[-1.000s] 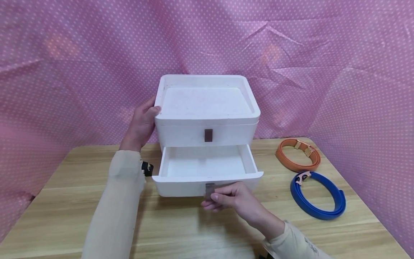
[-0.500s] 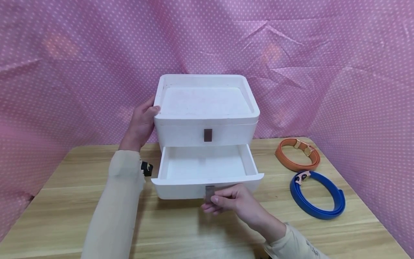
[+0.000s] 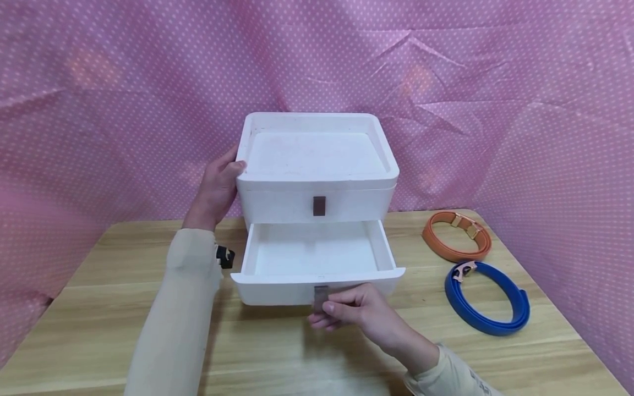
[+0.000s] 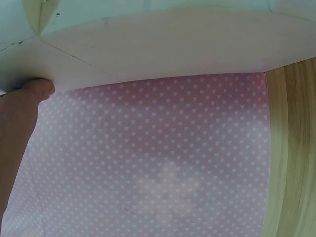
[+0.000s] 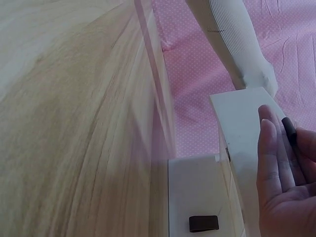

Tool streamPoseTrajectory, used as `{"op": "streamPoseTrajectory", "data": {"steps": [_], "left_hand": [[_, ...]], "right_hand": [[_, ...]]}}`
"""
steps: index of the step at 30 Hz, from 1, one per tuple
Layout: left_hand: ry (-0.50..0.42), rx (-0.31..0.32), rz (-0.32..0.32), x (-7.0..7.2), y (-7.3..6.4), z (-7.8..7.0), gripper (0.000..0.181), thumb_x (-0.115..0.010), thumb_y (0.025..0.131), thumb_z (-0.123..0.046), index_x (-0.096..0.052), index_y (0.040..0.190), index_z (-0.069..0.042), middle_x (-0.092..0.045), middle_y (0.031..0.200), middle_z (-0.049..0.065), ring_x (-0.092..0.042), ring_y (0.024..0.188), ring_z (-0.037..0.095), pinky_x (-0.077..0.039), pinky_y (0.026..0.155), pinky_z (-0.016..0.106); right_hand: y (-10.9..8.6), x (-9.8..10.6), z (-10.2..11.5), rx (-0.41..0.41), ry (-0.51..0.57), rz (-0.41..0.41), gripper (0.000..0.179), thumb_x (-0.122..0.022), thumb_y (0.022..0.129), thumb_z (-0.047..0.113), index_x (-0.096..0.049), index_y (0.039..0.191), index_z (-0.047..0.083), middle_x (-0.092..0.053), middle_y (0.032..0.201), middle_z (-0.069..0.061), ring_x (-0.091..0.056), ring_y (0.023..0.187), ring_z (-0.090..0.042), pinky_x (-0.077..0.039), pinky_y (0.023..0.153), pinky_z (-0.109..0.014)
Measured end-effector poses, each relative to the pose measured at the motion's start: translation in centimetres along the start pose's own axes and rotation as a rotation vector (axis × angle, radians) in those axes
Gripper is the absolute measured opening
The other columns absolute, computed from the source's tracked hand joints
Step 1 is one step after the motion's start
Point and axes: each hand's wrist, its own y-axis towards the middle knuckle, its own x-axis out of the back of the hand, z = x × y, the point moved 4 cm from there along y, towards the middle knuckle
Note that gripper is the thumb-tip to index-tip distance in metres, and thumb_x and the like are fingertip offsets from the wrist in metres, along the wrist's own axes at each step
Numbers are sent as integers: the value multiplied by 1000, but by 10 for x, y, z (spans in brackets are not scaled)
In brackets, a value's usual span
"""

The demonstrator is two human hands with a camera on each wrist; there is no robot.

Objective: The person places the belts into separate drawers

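A white two-drawer cabinet (image 3: 277,202) stands mid-table in the head view, its lower drawer (image 3: 277,294) pulled out with a bare floor. Between thumb and fingers, my right hand (image 3: 369,316) pinches the brown drawer pull (image 3: 320,297) on that drawer's front. The right wrist view shows the pull (image 5: 289,129) at the thumb, with the other fingers extended beside it. My left hand (image 3: 215,190) holds the cabinet's upper left side, thumb over the top rim and fingers along the outer wall. In the left wrist view a fingertip (image 4: 45,89) touches the cabinet wall (image 4: 163,44).
To the right on the wooden table (image 3: 94,324) lie a coiled orange belt (image 3: 436,245) and a coiled blue belt (image 3: 468,313), both with metal buckles. The upper drawer (image 3: 277,206) is closed. A pink dotted curtain (image 3: 317,55) surrounds the back and sides.
The lower drawer has come slightly farther out toward me, with my right hand moving along on its pull. My left hand keeps its place on the cabinet.
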Motion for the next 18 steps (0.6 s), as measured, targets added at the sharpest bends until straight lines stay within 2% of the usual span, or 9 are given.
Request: {"op": "streamPoseTrajectory", "data": {"steps": [11,18], "left_hand": [[8,11,-8,0,0,0,60,-50,96,-17,-32,153,-12,-32,157,7,-32,141,26,-29,115,37],[29,15,-11,0,-1,0,60,-49,96,-19,-32,154,-14,-30,158,4,-30,143,25,-28,115,38]], "right_hand": [[-4,0,-1,-15,-5,-4,27,-58,98,11,-69,111,-10,-71,101,-22,-69,94,-38,-52,85,-58],[-5,-1,-1,-22,-8,-8,27,-59,98,11,-69,111,-9,-71,101,-21,-70,93,-34,-54,84,-54]]}}
